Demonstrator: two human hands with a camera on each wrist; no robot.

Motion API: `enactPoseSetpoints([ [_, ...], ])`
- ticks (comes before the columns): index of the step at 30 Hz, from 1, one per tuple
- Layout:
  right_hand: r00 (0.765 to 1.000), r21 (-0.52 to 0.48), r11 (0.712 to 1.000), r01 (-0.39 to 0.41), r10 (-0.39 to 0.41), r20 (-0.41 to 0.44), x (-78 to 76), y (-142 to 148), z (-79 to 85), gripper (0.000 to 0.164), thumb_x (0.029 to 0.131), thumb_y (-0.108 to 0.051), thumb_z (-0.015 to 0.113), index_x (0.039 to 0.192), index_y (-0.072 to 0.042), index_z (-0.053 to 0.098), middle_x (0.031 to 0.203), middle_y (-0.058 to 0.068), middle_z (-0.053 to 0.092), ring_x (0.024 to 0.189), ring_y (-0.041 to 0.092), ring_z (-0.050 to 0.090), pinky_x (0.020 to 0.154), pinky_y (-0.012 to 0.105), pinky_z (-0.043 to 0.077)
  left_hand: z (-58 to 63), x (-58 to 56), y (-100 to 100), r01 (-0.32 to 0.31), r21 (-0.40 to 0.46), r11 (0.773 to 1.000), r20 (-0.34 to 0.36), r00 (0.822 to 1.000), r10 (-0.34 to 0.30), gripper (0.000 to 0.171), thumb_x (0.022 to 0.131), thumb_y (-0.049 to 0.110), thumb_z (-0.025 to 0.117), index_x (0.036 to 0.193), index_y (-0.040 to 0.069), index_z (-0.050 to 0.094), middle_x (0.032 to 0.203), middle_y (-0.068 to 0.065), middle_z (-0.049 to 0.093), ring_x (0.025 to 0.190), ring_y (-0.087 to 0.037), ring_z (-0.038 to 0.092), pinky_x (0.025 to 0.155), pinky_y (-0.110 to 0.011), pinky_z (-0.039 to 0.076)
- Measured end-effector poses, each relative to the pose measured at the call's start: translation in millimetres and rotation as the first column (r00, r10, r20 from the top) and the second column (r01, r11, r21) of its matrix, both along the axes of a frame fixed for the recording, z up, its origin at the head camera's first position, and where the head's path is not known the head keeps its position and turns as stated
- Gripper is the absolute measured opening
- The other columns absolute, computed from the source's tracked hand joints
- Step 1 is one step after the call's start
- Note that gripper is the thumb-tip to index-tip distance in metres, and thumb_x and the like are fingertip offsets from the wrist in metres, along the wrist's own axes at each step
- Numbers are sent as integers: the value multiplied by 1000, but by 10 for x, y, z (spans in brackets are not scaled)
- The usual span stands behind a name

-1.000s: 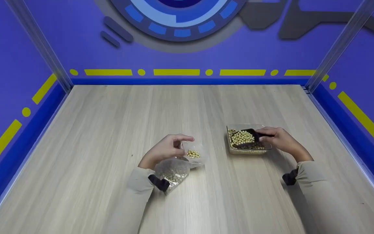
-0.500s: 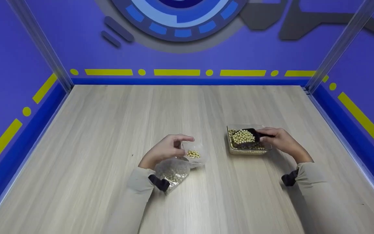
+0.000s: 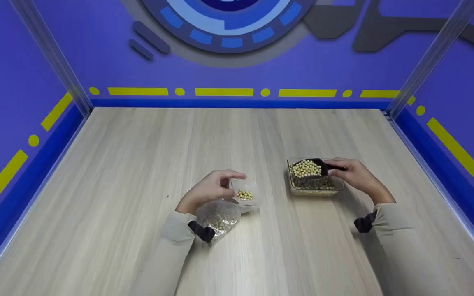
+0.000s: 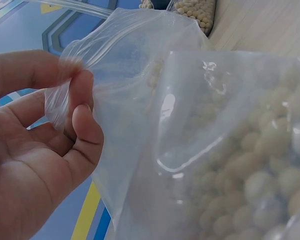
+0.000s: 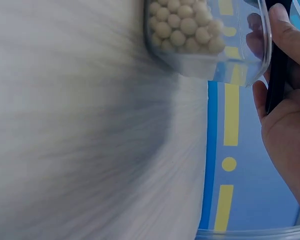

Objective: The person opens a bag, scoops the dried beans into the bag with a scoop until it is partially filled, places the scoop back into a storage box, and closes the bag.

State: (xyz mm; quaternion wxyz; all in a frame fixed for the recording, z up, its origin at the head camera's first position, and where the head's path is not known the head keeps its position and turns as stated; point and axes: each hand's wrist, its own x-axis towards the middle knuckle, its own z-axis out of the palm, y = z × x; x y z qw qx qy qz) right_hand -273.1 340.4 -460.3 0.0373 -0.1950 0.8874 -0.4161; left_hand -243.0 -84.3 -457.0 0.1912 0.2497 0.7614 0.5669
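My left hand (image 3: 209, 190) pinches the edge of a clear plastic bag (image 4: 135, 100) between thumb and fingers. The bag's mouth gapes to the right, and pale yellow round beans (image 3: 245, 195) show inside it. More beans (image 4: 250, 185) fill the bag's lower part, which lies by my left wrist. My right hand (image 3: 354, 174) grips the black handle (image 5: 278, 75) of a scoop (image 3: 323, 166). Heaped with beans, the scoop is over a clear rectangular container (image 3: 317, 192). Beans also lie in that container, seen through its wall in the right wrist view.
The wood-grain table (image 3: 130, 164) extends around the bag and container. Blue panels (image 3: 228, 78) with yellow markings rise at its back and sides. Black wrist cameras (image 3: 202, 231) sit at both cuffs.
My right hand has raised the loaded scoop slightly and shifted it toward the container's far side, showing more beans beneath. My left hand and the bag have stayed put.
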Motion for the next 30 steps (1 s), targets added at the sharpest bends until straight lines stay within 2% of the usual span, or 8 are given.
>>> enactPoseSetpoints([
  [4, 1000, 21, 1000, 7, -7, 17, -6, -29, 14, 39, 93, -20, 61, 129, -3, 61, 135, 20, 55, 122, 10, 54, 87, 7, 43, -2, 3, 3, -3, 4, 1000, 13, 1000, 3, 54, 78, -9, 57, 132, -1, 56, 70, 1, 50, 66, -9, 49, 58, -19, 43],
  [8, 1000, 20, 1000, 5, -5, 23, -7, -78, 40, 40, 93, -20, 61, 129, -2, 61, 135, 21, 55, 127, 38, 48, 88, 7, 42, -6, 7, 0, 0, 7, 1000, -5, 1000, 0, 53, 78, -8, 58, 131, -2, 56, 71, 1, 50, 64, -9, 45, 58, -18, 41],
  [11, 1000, 18, 1000, -2, 2, 17, -7, -118, 61, 38, 93, -18, 61, 128, -3, 62, 133, 21, 57, 125, 35, 50, 88, 8, 43, -8, 6, 1, 4, 9, 1000, -16, 1000, -4, 53, 78, -8, 58, 131, -3, 56, 70, 0, 50, 62, -8, 42, 57, -18, 41],
  [17, 1000, -1, 1000, -25, 25, 17, -11, -205, 90, 36, 93, -16, 61, 127, -4, 62, 131, 20, 58, 113, 0, 53, 86, 10, 45, -20, -3, 2, 14, 25, 1000, -17, 1000, -14, 52, 79, -9, 58, 131, -4, 55, 70, 0, 51, 62, -8, 42, 57, -18, 41],
  [20, 999, -11, 999, -37, 37, 11, -17, -257, 93, 36, 93, -15, 61, 127, -3, 62, 132, 20, 58, 108, -9, 50, 84, 11, 45, -20, -1, 0, 12, 26, 1000, -16, 1000, -12, 52, 79, -9, 58, 131, -4, 56, 70, 0, 51, 62, -8, 44, 57, -17, 42],
  [23, 999, -13, 999, -45, 45, 6, -28, -314, 89, 36, 92, -15, 62, 127, -4, 63, 131, 20, 58, 110, -4, 53, 84, 11, 45, -18, 1, -2, 5, 18, 1000, -10, 1000, -5, 53, 78, -9, 59, 131, -2, 56, 70, 0, 51, 63, -7, 46, 58, -17, 42],
  [28, 998, -21, 998, -62, 62, 1, -36, -417, 91, 36, 92, -16, 62, 126, -4, 63, 130, 20, 59, 117, 20, 56, 85, 12, 45, -13, 2, 6, 6, 17, 1000, -8, 1000, -6, 54, 78, -9, 58, 131, -3, 56, 69, 0, 51, 62, -7, 47, 57, -17, 42],
  [30, 997, -37, 997, -72, 73, 13, -32, -457, 98, 35, 92, -16, 62, 126, -4, 64, 130, 20, 59, 116, 21, 57, 85, 13, 46, -9, 0, 11, 7, 15, 1000, -15, 1000, -7, 54, 77, -10, 57, 131, -4, 56, 68, -1, 51, 62, -8, 47, 56, -18, 41],
])
